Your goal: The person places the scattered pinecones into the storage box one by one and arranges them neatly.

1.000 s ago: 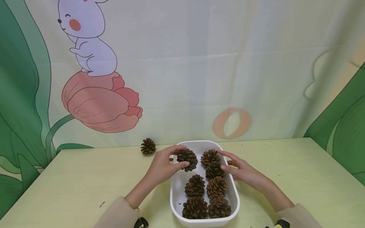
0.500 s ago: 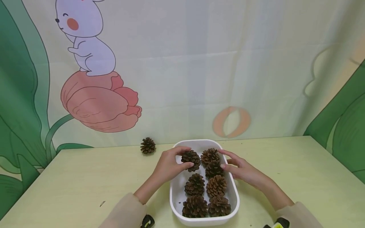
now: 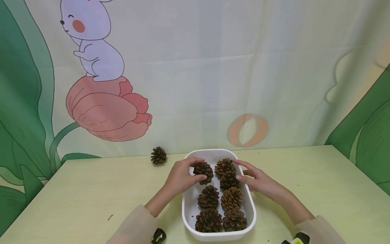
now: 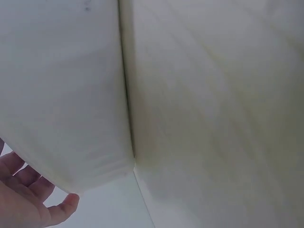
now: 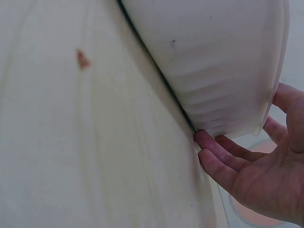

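Note:
In the head view my left hand (image 3: 180,179) pinches a brown pine cone (image 3: 203,173) between thumb and fingers, low inside the far left part of a white plastic tub (image 3: 188,217). Several more pine cones stand in the tub, among them a lighter brown one (image 3: 232,198). My right hand (image 3: 260,181) grips the tub's right wall, thumb over the rim beside a dark pine cone (image 3: 229,181). The right wrist view shows that hand's lower fingers (image 5: 221,168) along the outside of the tub. Behind the tub wall in the left wrist view, the held pine cone is hidden.
One loose pine cone (image 3: 158,155) sits on the pale yellow table (image 3: 91,189), left of the tub near the back edge. A cartoon-printed curtain (image 3: 182,84) hangs behind the table. A small dark scrap (image 3: 110,217) lies at the left.
My left hand has moved slightly right and lower with its pine cone, farther over the tub's inside. My right hand stays on the tub's right wall.

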### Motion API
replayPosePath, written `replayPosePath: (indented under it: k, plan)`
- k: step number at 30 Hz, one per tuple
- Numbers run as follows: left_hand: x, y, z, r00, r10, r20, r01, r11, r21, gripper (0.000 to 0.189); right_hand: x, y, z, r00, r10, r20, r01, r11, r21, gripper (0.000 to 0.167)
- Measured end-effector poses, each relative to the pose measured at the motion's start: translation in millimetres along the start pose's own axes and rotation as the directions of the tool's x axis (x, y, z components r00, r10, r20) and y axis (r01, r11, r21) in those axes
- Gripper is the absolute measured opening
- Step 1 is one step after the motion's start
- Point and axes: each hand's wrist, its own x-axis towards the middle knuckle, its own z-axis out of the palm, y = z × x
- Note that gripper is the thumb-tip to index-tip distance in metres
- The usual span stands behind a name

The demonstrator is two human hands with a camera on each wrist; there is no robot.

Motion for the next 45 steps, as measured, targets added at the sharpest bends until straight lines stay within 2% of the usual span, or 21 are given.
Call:
replayPosePath:
  k: [8, 24, 45]
  plan:
    - [2.7, -3.3, 1.2, 0.995, -0.024, 0.096, 0.021, 0.999, 0.034, 0.042, 0.4, 0.8, -0.3, 1.0, -0.004, -0.003, 0.003, 1.0, -0.011, 0.061]
    - [4.3, -3.9, 3.4, 0.986, -0.031, 0.166, 0.004, 0.987, 0.159, 0.042, 0.9, 2.9, -0.9, 1.0, -0.007, -0.008, 0.007, 1.0, -0.024, 0.06]
    - [0.9, -2.4, -0.2, 0.977, 0.018, 0.215, -0.043, 0.993, 0.113, 0.032, -1.1, 0.0, 0.5, 1.0, -0.006, -0.012, 0.006, 1.0, -0.021, 0.06]
